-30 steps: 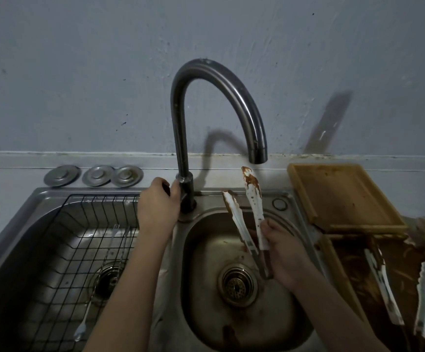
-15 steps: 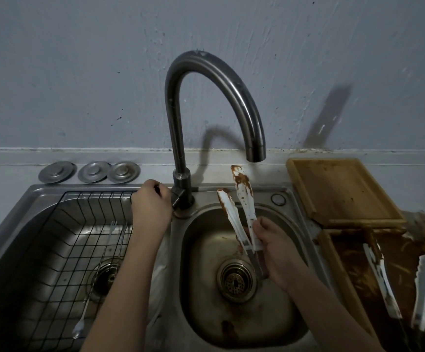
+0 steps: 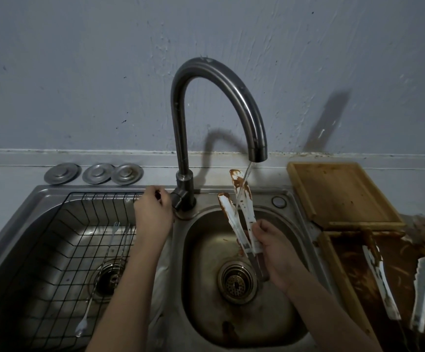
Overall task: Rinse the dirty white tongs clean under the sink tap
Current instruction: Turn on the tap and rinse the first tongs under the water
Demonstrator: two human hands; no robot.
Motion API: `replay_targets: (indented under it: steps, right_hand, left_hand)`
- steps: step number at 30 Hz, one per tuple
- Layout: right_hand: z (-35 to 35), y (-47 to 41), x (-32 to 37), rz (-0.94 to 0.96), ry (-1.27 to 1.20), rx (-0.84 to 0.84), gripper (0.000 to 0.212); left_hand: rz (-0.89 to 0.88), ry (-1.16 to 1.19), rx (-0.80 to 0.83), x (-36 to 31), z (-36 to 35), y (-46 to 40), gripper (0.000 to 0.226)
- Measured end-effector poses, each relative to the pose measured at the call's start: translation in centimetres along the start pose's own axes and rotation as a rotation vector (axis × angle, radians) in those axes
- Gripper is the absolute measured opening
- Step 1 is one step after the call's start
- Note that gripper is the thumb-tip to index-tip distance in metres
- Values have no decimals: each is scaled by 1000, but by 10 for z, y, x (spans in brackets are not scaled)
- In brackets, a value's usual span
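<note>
My right hand (image 3: 275,252) grips the white tongs (image 3: 243,207) by the handle end, tips up and smeared with brown sauce, over the right sink basin (image 3: 206,288). A thin stream of water (image 3: 243,189) runs from the spout of the curved steel tap (image 3: 221,80) and passes the tongs' right arm. My left hand (image 3: 151,214) is closed on the tap handle (image 3: 175,199) at the base of the tap.
The left basin holds a black wire rack (image 3: 61,250) with long thin utensils. Three metal discs (image 3: 93,173) lie behind it. To the right stand a wooden tray (image 3: 341,194) and a sauce-smeared tray (image 3: 346,288) holding more tongs (image 3: 379,275).
Water has begun to flow from the spout, which was dry before. My left hand has shifted on the tap handle. The tongs stay under the spout.
</note>
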State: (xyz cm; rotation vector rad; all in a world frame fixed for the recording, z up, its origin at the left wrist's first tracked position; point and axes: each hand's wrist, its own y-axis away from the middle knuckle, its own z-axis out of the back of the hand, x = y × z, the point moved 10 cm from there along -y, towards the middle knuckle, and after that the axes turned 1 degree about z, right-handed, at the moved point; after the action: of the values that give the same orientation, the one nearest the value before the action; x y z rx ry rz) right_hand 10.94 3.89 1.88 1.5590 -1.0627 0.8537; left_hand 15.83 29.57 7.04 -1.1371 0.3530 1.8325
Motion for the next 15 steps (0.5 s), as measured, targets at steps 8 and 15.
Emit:
replay_targets:
  steps: [8, 15]
  right_hand:
    - [-7, -2, -4, -13, -114, -4, 19]
    - [-25, -17, -10, 3, 40, -30, 20]
  left_hand:
    - [-7, 87, 59, -6, -5, 43, 53]
    - [90, 364, 650, -3, -69, 136, 17]
